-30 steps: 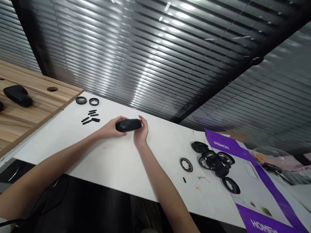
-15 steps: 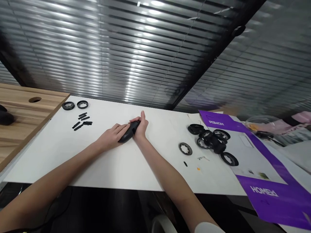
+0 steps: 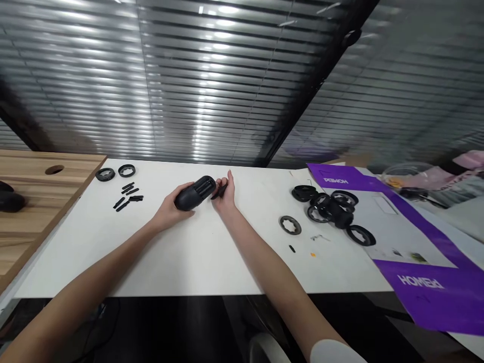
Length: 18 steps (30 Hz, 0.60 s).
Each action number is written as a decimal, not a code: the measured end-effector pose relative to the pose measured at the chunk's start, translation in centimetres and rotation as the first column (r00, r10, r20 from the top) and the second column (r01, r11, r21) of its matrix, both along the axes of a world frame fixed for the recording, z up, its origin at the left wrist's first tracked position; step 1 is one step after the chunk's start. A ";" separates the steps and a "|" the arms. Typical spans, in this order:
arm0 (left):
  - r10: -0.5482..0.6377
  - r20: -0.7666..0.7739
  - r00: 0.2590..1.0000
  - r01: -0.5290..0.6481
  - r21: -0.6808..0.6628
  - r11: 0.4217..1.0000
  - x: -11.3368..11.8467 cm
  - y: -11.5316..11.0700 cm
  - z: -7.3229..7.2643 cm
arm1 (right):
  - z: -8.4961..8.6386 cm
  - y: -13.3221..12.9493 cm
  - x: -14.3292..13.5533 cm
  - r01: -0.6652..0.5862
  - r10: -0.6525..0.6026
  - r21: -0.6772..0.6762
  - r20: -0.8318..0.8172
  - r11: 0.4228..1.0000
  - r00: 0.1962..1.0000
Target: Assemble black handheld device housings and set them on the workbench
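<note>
My left hand (image 3: pixel 172 209) is wrapped round a black rounded device (image 3: pixel 191 196) held tilted above the table. Its upper right end shows an opening with long parallel slots, like a battery bay. Just right of that end, my right hand (image 3: pixel 226 195) pinches a small dark piece (image 3: pixel 219 191), which looks like a cover; its exact shape is partly hidden by the fingers. The thumb of this hand points up. Left of the hands lie several slim black strips (image 3: pixel 128 195) and two black rings with notched inner edges (image 3: pixel 126 171).
On the right of the white table (image 3: pixel 181 262) are a flat notched ring (image 3: pixel 290 225), a small black strip (image 3: pixel 292 248), an orange bit (image 3: pixel 312 255) and a heap of black round parts (image 3: pixel 333 209). A purple-and-white sheet (image 3: pixel 419 282) overhangs the front edge. A wooden board (image 3: pixel 34 222) adjoins at left.
My hands have moved apart. The device has turned so that its slotted opening shows, and a small dark piece is now separate in my right hand. The view has shifted slightly.
</note>
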<state>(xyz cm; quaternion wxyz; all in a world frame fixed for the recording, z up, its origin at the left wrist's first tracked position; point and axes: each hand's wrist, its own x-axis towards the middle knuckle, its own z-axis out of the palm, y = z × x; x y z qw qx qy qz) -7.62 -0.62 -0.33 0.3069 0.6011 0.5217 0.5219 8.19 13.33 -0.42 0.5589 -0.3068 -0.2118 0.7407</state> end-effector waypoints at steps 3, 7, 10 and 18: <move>0.004 0.219 0.976 0.021 -0.113 0.993 -0.3 0.3 -0.3 | -0.3 0.0 -0.1 -0.018 0.018 0.036 -0.007 0.999 1.000; -0.018 0.369 0.929 0.091 -0.181 0.979 -0.6 0.4 -0.6 | -0.3 -0.1 -0.3 0.033 -0.032 0.051 -0.018 0.998 0.999; -0.024 0.404 0.914 0.110 -0.192 0.975 -0.4 0.3 -0.3 | -0.2 -0.1 -0.2 0.020 -0.021 0.071 0.014 0.997 1.000; 0.005 0.415 0.910 0.094 -0.217 0.972 0.1 0.1 0.3 | -0.1 -0.5 -0.2 0.024 -0.023 0.021 -0.009 0.999 1.000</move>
